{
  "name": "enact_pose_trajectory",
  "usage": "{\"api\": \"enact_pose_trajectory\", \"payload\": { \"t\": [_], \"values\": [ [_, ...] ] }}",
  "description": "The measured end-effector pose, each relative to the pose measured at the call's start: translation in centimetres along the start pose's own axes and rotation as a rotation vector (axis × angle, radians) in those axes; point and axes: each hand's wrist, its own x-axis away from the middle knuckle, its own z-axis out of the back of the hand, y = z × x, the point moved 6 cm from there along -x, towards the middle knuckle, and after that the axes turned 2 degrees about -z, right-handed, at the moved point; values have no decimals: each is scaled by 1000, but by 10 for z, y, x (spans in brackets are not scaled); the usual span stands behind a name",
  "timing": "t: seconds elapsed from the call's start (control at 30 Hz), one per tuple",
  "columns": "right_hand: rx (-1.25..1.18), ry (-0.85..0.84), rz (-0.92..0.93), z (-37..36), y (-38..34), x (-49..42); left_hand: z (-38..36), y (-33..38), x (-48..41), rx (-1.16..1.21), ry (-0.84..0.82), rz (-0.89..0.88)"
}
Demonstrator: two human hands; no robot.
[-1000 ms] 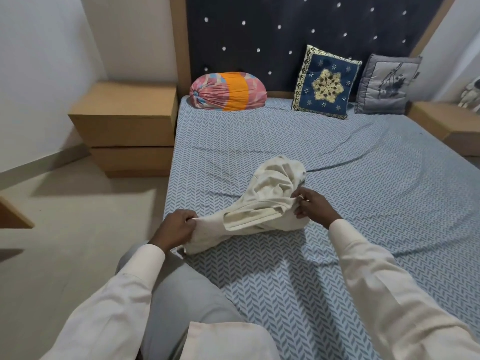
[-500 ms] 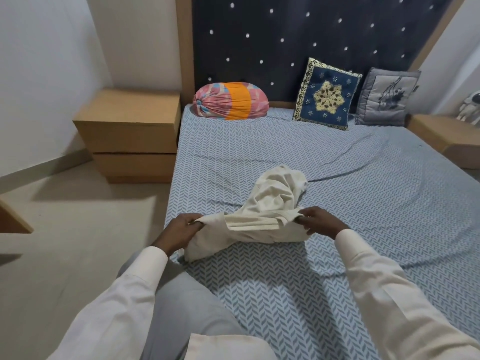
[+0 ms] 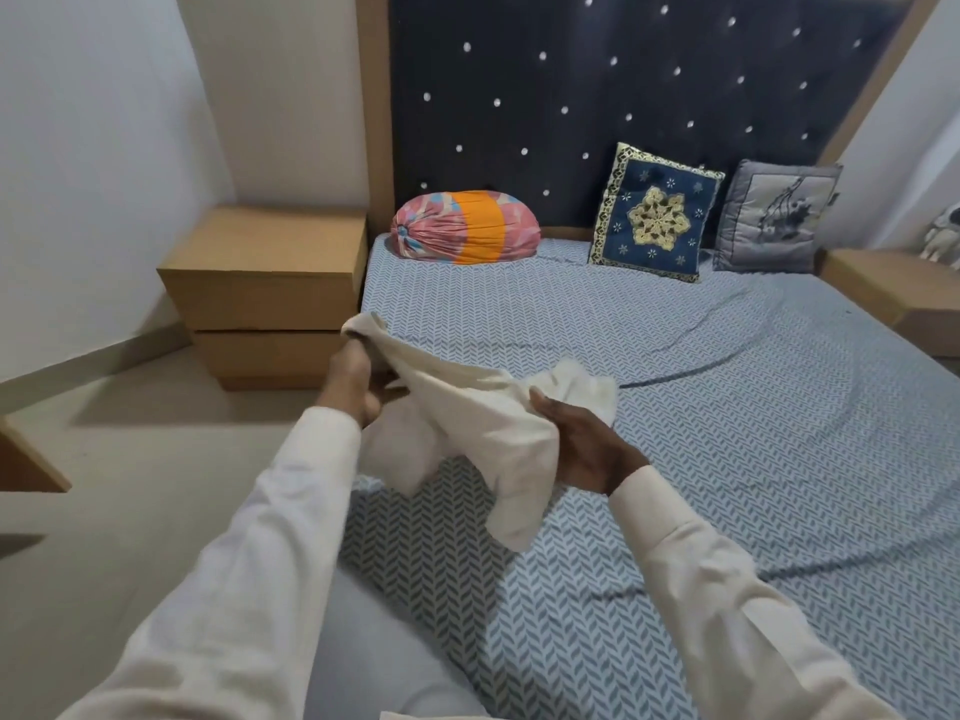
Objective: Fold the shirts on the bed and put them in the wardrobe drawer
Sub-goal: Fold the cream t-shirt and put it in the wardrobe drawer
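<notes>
Shirt (image 3: 483,418): one item, plain cream-white cloth, unfolded and bunched. It is hanging in the air above the near left part of the bed (image 3: 727,433) rather than lying flat on it. The left hand (image 3: 356,379) is gripping its upper left end, with a short tip of cloth sticking up past the fingers. The right hand (image 3: 584,446) is clutching its right side. Two loose lobes are drooping between and below the hands, the longer one possibly brushing the sheet. Collar and sleeves are not showing clearly. Bed: wearing a blue-grey herringbone sheet, lightly creased.
</notes>
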Motion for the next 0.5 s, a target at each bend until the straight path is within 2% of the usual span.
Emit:
{"api": "enact_pose_trajectory", "payload": {
  "t": [0.1,0.17,0.27,0.33,0.4,0.43,0.47,0.5],
  "values": [
    [-138,18,88,23,-11,8,-77,27,-6,38,-230,-80],
    [-217,67,231,46,-21,19,-123,21,-10,-11,-391,-98],
    [-394,405,408,115,-13,35,-160,-21,-14,-325,-520,-255],
    [-416,756,363,169,15,53,-150,-58,-17,-573,-497,-345],
    [-250,1120,118,210,56,73,-117,-100,-21,-910,-425,-394],
    [-67,1280,-41,222,72,83,-96,-123,-26,-1047,-402,-370],
    [165,1413,-130,232,80,89,-77,-145,-27,-1142,-407,-329],
    [388,1478,-110,230,77,89,-61,-163,-28,-1210,-425,-295]
  ]
}}
